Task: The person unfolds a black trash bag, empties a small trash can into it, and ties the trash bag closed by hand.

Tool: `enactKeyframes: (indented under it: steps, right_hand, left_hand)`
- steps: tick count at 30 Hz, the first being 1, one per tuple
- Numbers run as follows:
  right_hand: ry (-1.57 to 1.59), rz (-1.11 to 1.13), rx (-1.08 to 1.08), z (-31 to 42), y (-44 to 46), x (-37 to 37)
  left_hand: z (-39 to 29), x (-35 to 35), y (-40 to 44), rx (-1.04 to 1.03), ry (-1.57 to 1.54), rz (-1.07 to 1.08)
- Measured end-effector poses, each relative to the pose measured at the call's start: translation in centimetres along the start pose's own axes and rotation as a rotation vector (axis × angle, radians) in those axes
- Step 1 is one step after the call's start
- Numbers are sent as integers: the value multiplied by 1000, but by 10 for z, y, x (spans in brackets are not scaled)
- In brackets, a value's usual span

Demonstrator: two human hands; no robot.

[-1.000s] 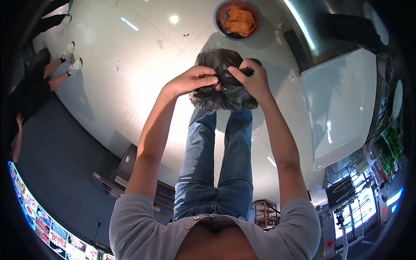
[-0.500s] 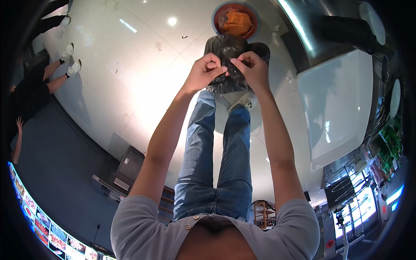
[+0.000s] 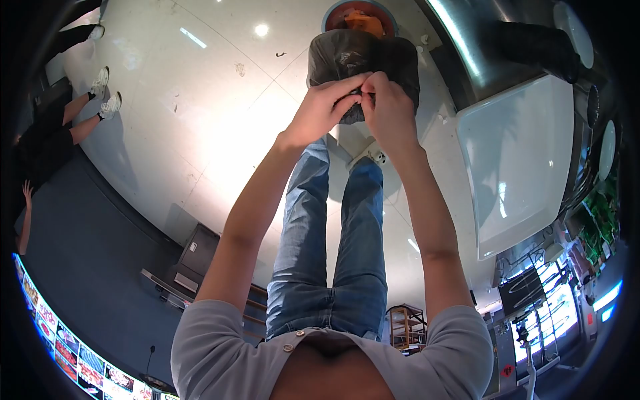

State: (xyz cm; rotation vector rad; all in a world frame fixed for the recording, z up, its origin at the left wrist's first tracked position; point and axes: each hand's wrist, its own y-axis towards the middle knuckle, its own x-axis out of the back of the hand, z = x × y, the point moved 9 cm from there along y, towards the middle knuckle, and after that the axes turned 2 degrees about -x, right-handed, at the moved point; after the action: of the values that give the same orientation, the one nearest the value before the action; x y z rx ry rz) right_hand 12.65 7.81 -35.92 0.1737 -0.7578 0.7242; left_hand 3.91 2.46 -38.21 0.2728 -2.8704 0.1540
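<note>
A black plastic bag (image 3: 337, 57) hangs spread out in front of my legs, thin and slightly see-through on its left side. My left hand (image 3: 321, 112) pinches the bag's near edge between thumb and fingers. Right beside it, my right hand (image 3: 389, 110) also grips that edge, its fingertips meeting those of my left hand. The exact spot where the fingers close on the plastic is partly hidden. Beyond the bag, a round tub (image 3: 326, 25) with a reddish inside and bluish rim holds an orange item (image 3: 365, 24), partly covered by the bag.
To the right stands a large white basin (image 3: 520, 167), near a metal counter (image 3: 460, 47). Pale tiled floor (image 3: 220, 100) spreads to the left, where people's legs and white shoes (image 3: 109, 105) show. A lit picture menu board (image 3: 67, 343) is at lower left.
My hands have come together until the fingertips meet. The black bag has spread wider and fuller, hiding more of the tub and the orange item.
</note>
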Motion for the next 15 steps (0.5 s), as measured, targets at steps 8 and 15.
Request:
enactKeyframes:
  steps: [8,15]
  right_hand:
    - [134,134,-27,-5,-4,2]
    - [36,287,-167,-8,-8,11]
  left_hand:
    - [19,-2,5,90,-55,4]
    - [-3,-16,12,-56,-82,145]
